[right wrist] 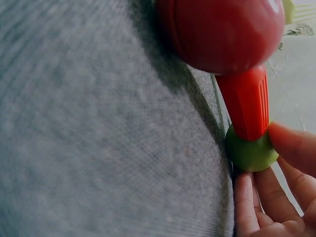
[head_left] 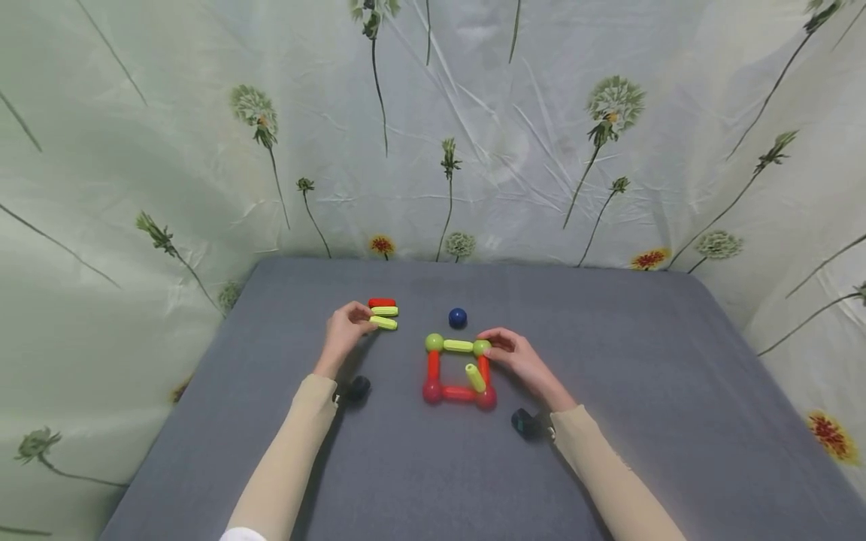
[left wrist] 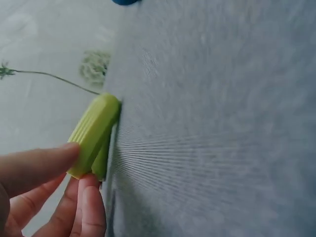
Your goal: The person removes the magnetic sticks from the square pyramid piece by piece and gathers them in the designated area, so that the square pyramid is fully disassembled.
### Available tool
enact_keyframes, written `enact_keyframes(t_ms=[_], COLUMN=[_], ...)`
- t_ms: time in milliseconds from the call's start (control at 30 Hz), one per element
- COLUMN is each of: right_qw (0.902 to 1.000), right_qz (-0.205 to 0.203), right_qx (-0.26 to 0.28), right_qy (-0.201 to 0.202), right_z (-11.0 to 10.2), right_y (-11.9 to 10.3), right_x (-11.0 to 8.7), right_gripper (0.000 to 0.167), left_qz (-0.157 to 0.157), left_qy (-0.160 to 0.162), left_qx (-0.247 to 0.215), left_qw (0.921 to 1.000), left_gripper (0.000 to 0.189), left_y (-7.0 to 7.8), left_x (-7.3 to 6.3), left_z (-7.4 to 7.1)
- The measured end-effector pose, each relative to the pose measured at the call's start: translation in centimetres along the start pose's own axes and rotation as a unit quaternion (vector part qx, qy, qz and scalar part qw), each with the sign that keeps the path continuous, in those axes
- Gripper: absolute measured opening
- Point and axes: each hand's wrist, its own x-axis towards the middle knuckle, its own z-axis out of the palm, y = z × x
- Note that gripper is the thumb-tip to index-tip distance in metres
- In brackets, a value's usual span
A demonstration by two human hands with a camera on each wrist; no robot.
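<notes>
My left hand pinches one end of a yellow-green rod between thumb and fingers, close beside another yellow-green rod and a red rod. In the left wrist view the gripped rod overlaps a second one. A square frame of rods and balls lies in the middle, with red balls at its near corners and green balls at the far ones. A yellow-green rod rises from the near right red ball. My right hand holds the far right green ball with thumb and fingertips.
A dark blue ball sits just behind the square frame. The grey cloth-covered table meets a flower-printed curtain at its back edge. Dark wrist cameras hang below both wrists.
</notes>
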Motion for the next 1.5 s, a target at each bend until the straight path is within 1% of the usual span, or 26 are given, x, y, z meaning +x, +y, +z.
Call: enact_keyframes(t_ms=[67,267,367,433,467,500,533,567,600,633,667,733,767,800,833,867,900,933,1033,1100,1133,1233,1367,1400,1433,1500], right_qw=[1.0000,1.0000,0.9999,0.9999,0.9998,0.9999,0.9999,0.9999,0.9998,0.9999,0.9999,0.9999,0.9999,1.0000,1.0000,1.0000,1.0000,1.0000,0.9999,0.9998,0.9998,0.9999,1.0000,1.0000,1.0000,1.0000], right_qz=[0.001,0.007,0.010,0.011,0.011,0.009,0.009,0.007,0.010,0.008,0.007,0.009,0.006,0.005,0.000,-0.002,-0.004,-0.008,-0.014,-0.015,-0.015,-0.010,-0.005,-0.003,-0.003,-0.003], right_qx=[0.003,0.006,0.003,0.006,0.007,0.005,0.005,0.003,0.006,0.003,0.000,0.000,-0.001,-0.001,-0.002,0.000,0.003,0.004,0.006,0.008,0.008,0.006,0.001,0.001,0.001,0.001], right_qy=[0.003,0.004,0.007,0.010,0.012,0.012,0.013,0.012,0.014,0.012,0.011,0.010,0.008,0.006,0.004,0.002,0.001,-0.001,-0.005,-0.005,-0.006,-0.001,0.000,0.000,-0.001,-0.002], right_z=[-0.1,0.1,0.0,0.0,-0.1,-0.1,-0.2,-0.2,-0.2,-0.2,-0.3,-0.3,-0.3,-0.3,-0.3,-0.3,-0.3,-0.3,-0.4,-0.4,-0.4,-0.4,-0.3,-0.3,-0.3,-0.3], right_y=[1.1,1.2,1.1,1.1,1.1,1.1,1.1,1.1,1.1,1.1,1.1,1.1,1.1,1.1,1.1,1.1,1.1,1.1,1.2,1.2,1.2,1.2,1.1,1.1,1.2,1.2], right_x=[0.5,0.6,0.6,0.6,0.6,0.5,0.5,0.5,0.5,0.5,0.5,0.5,0.5,0.5,0.5,0.5,0.5,0.5,0.5,0.5,0.5,0.5,0.5,0.5,0.5,0.5], right_gripper=[0.031,0.032,0.031,0.029,0.029,0.029,0.028,0.029,0.028,0.029,0.029,0.030,0.030,0.030,0.031,0.031,0.031,0.031,0.032,0.033,0.033,0.032,0.031,0.031,0.031,0.032], left_qz=[-0.002,0.015,0.031,0.053,0.067,0.083,0.099,0.110,0.118,0.121,0.125,0.134,0.139,0.148,0.156,0.166,0.177,0.188,0.223,0.237,0.238,0.220,0.166,0.153,0.139,0.110], left_qy=[0.007,0.031,0.034,0.020,0.003,-0.025,-0.061,-0.106,-0.155,-0.207,-0.257,-0.337,-0.366,-0.386,-0.399,-0.404,-0.400,-0.391,-0.339,-0.305,-0.290,-0.273,-0.263,-0.252,-0.232,-0.177], left_qx=[0.018,0.070,0.076,0.062,0.042,0.019,-0.009,-0.038,-0.066,-0.090,-0.109,-0.118,-0.116,-0.111,-0.105,-0.098,-0.086,-0.075,-0.037,-0.015,-0.008,-0.016,-0.061,-0.070,-0.070,-0.061], left_qw=[0.9998,0.9970,0.9961,0.9965,0.9969,0.9961,0.9932,0.9875,0.9786,0.9668,0.9520,0.9245,0.9129,0.9038,0.8973,0.8943,0.8950,0.8979,0.9132,0.9224,0.9268,0.9364,0.9485,0.9530,0.9602,0.9761], left_gripper=[0.017,0.013,0.014,0.016,0.017,0.018,0.019,0.021,0.022,0.023,0.025,0.028,0.029,0.030,0.030,0.029,0.026,0.023,0.017,0.017,0.018,0.018,0.017,0.017,0.017,0.018], left_y=[-0.1,0.1,0.3,0.7,0.9,1.3,1.7,2.2,2.8,3.3,3.9,5.0,5.4,5.7,6.0,6.3,6.5,6.6,6.7,6.5,6.4,6.0,4.9,4.5,4.1,3.2], left_x=[0.4,1.1,1.1,0.8,0.6,0.3,-0.2,-0.6,-1.2,-1.8,-2.4,-3.6,-4.1,-4.5,-4.9,-5.3,-5.5,-5.8,-6.1,-6.1,-6.1,-5.9,-5.4,-5.1,-4.8,-4.1], left_z=[0.2,0.2,0.2,0.3,0.5,0.8,1.1,1.6,2.1,2.7,3.3,4.6,5.3,6.0,6.5,7.1,7.5,8.0,8.8,9.1,9.2,8.8,7.1,6.5,5.8,4.4])
